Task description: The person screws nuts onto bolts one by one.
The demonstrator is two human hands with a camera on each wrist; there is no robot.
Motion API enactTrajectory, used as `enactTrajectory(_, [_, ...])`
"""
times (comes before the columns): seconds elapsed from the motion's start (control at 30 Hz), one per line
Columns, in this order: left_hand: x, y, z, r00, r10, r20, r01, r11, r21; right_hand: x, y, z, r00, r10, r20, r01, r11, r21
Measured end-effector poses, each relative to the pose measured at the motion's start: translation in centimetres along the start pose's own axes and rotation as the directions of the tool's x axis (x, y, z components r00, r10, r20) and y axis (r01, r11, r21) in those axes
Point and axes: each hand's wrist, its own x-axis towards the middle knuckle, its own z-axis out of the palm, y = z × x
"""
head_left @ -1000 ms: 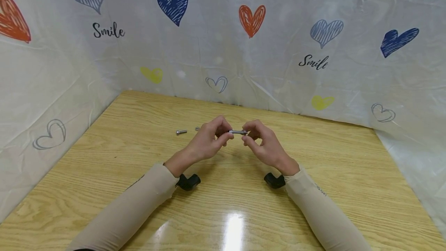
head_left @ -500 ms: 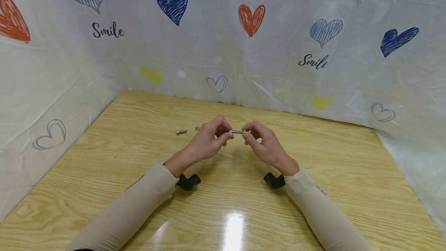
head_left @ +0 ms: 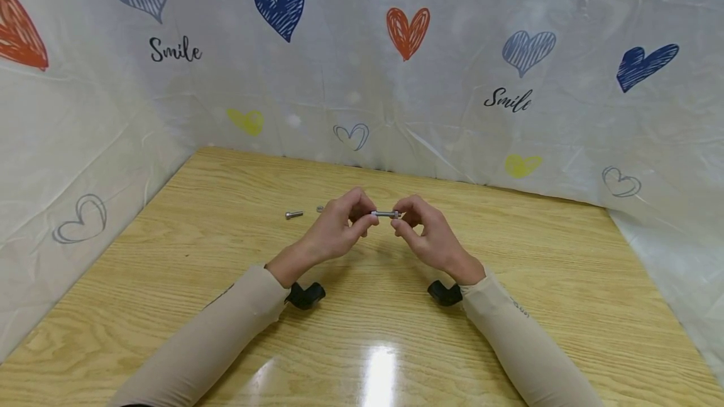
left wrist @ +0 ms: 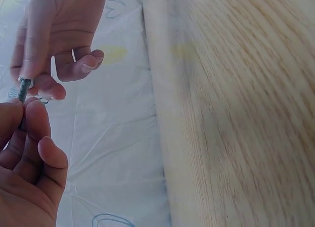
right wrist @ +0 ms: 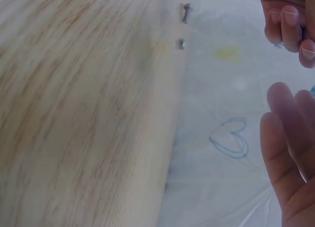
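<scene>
A metal bolt [head_left: 384, 213] lies level between the two hands in the head view. My left hand [head_left: 334, 228] pinches its left end between thumb and fingers, which hide that end. At the bolt's right end, my right hand [head_left: 427, 236] holds a small nut [head_left: 396, 213] between thumb and fingertip. The left wrist view shows the bolt's threaded shank [left wrist: 22, 91] standing out of the left fingertips, with the nut at its tip by the right thumb and finger. In the right wrist view, the bolt is hidden.
A second bolt [head_left: 294, 214] lies on the wooden table [head_left: 509, 281], left of the hands. Close to the left hand rests another small nut [head_left: 320, 208]. A white cloth [head_left: 441, 118] printed with hearts hangs behind the table.
The right thumb and fingertips shift at the bolt's end: half a second ago they covered the nut, and now it shows between them. The left hand stays still.
</scene>
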Motion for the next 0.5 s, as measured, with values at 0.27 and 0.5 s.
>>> enactTrajectory(0.27, [0.1, 0.0, 0.0, 1.000, 0.018, 0.004, -0.018, 1.000, 0.003, 0.2, -1.1, -0.3, 1.000, -0.020, -0.004, 0.020, 0.999, -0.034])
enactTrajectory(0.5, [0.1, 0.0, 0.1, 1.000, 0.015, 0.005, -0.015, 1.000, -0.003, -0.1, 0.7, -0.1, 1.000, 0.029, 0.005, -0.029, 1.000, -0.003])
